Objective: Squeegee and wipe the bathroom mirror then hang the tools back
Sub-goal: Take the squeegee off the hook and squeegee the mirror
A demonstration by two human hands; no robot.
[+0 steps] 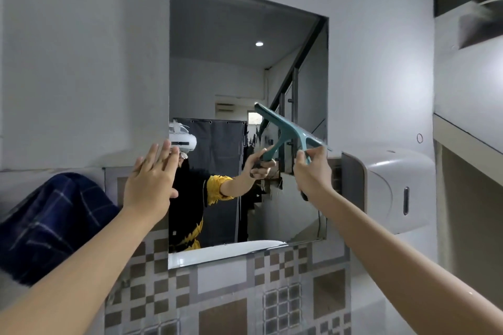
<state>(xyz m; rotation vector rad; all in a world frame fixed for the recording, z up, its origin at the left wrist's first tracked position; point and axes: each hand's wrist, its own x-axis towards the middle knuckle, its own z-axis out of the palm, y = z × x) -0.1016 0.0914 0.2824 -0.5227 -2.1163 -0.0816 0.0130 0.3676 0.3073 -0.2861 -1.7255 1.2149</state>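
Observation:
A rectangular mirror [231, 68] hangs on the pale wall above a band of checkered tiles. My right hand [313, 171] grips the handle of a teal squeegee [296, 132], whose blade rests slanted against the glass near the mirror's right edge, at mid height. My left hand [152, 179] is flat with fingers spread, at the mirror's left edge, holding nothing. The glass reflects a person's arm with the squeegee.
A dark blue checked cloth [51, 226] lies bunched on the ledge at the left. A white wall dispenser [389, 190] juts out just right of the mirror. A shelf edge [468, 141] runs along the right wall.

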